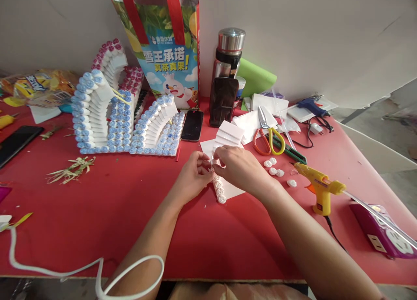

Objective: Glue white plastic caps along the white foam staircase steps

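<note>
In the head view, my left hand (197, 177) and my right hand (240, 167) meet at the upper end of a row of white rosettes (219, 190). The fingers of both are closed in a pinch on this rosette-edged white piece, and a bit of white shows between the fingertips. The exact spot they grip is partly hidden. Under them lies a flat white sheet (235, 193), and stepped white strips (229, 134) stand just beyond my right hand. Several loose white rosettes (276, 171) lie right of my right hand.
A yellow glue gun (321, 185) with a clear stick rests at right, near a purple power strip (384, 232). Scissors (269, 137) and a green cutter (288, 148) lie behind. Blue rosette models (119, 130), a phone (192, 126), a flask (228, 65) and a bag (169, 65) stand farther back.
</note>
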{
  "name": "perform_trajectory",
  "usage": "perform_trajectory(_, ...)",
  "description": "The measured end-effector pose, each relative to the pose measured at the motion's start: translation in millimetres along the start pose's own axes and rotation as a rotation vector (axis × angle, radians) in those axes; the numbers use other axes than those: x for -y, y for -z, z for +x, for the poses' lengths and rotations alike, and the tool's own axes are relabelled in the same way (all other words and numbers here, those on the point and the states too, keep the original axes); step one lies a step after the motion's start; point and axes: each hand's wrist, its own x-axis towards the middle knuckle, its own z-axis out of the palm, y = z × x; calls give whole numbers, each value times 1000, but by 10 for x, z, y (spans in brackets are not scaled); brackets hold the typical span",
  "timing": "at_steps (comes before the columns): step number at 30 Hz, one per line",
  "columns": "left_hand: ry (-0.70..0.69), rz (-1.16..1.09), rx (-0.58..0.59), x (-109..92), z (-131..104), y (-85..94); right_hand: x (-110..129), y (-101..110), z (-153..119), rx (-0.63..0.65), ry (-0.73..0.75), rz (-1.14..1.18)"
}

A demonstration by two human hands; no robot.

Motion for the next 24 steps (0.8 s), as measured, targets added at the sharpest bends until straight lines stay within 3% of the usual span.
perform_trajectory(6, -2, -84, 45, -37, -8, -7, -43, -22, -24, -13, 19, 32)
perform_trajectory(15, 28, -92, -8, 0, 44, -14, -121, -75, -90, -57, 31, 211)
perform_trajectory(24, 45, -79, 2, -62, 20, -31, -252, -154, -271, -242, -55, 496)
